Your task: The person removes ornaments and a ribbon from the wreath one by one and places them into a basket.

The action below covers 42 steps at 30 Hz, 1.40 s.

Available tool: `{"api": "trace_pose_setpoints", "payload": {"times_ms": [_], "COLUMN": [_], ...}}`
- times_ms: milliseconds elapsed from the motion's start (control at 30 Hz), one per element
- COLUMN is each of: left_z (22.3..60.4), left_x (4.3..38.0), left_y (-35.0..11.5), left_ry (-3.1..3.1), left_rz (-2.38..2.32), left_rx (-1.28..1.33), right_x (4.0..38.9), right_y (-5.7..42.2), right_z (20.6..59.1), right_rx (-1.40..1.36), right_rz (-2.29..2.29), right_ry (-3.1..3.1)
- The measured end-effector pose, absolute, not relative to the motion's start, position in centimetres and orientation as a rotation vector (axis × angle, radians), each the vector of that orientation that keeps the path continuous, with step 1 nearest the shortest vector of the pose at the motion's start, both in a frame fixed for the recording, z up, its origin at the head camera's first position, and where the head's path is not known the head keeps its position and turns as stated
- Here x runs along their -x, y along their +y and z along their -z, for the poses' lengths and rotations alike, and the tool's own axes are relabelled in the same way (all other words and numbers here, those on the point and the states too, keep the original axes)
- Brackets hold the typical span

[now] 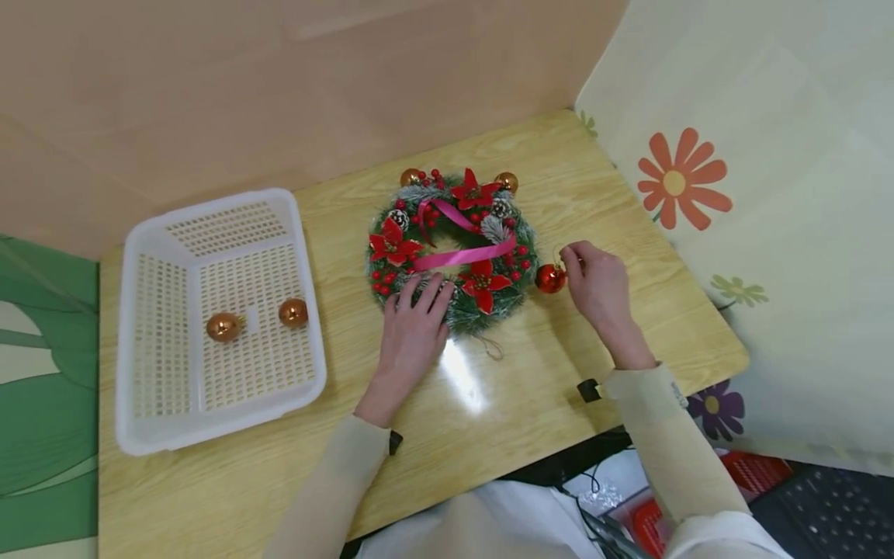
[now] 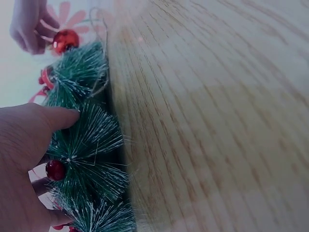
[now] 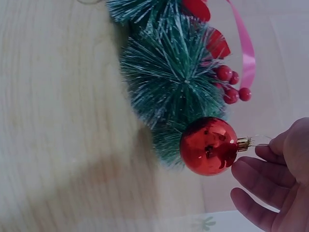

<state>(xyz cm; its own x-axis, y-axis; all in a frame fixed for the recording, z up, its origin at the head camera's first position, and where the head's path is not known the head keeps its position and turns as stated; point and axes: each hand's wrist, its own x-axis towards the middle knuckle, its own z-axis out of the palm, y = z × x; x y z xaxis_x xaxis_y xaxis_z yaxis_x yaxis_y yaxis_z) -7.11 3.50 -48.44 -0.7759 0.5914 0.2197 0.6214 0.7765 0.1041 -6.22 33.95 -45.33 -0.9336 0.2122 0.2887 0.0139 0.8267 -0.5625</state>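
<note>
A green wreath (image 1: pixel 457 310) lies on the table, with red poinsettias, berries, pine cones and a pink ribbon (image 1: pixel 464 255) on it. My left hand (image 1: pixel 415 314) rests on its near left side, fingers spread over the greenery. The left wrist view shows the thumb (image 2: pixel 63 117) touching the needles. At the wreath's right edge, my right hand (image 1: pixel 601 283) pinches the thin loop of a shiny red bauble (image 3: pixel 208 146) between thumb and forefinger. That bauble hangs beside the greenery; whether they touch, I cannot tell. Two copper baubles sit at the wreath's far edge, one left (image 1: pixel 410 177), one right (image 1: pixel 507 182).
On the left stands a white plastic basket (image 1: pixel 317 341) holding two copper baubles, one (image 1: pixel 223 327) near its middle and another (image 1: pixel 293 312) by its right wall. A string loop (image 1: pixel 493 349) sticks out from the wreath's near edge. Walls border the table (image 1: pixel 335 458) behind and right.
</note>
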Motion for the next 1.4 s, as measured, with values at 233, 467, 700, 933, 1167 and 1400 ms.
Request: {"api": "trace_pose_setpoints", "payload": {"times_ms": [233,467,700,933,1167,1400], "left_z": [48.6,49.1,49.2,49.1,49.8,49.8], "left_x": [7.1,7.2,7.6,7.9,7.9,7.4], "left_y": [2.9,5.1,10.2,13.6,13.8,13.1], "left_ry": [-2.828,-2.849,-2.826,-2.817,-2.75,-2.811], "left_rz": [0.239,0.191,0.183,0.135,0.072,0.1], "left_rx": [0.94,0.957,0.98,1.084,1.036,1.081], "right_x": [7.3,8.4,11.1,13.7,16.4,18.2], "right_y": [32.9,33.6,35.4,33.7,28.1,24.7], "right_z": [44.0,41.6,38.3,36.0,35.0,35.0], "right_rx": [0.13,0.091,-0.217,-0.601,-0.801,-0.897], "right_rz": [-0.81,-0.754,-0.455,-0.392,-0.369,-0.38], "right_ry": [-2.664,-2.65,-2.617,-2.429,-2.45,-2.495]}}
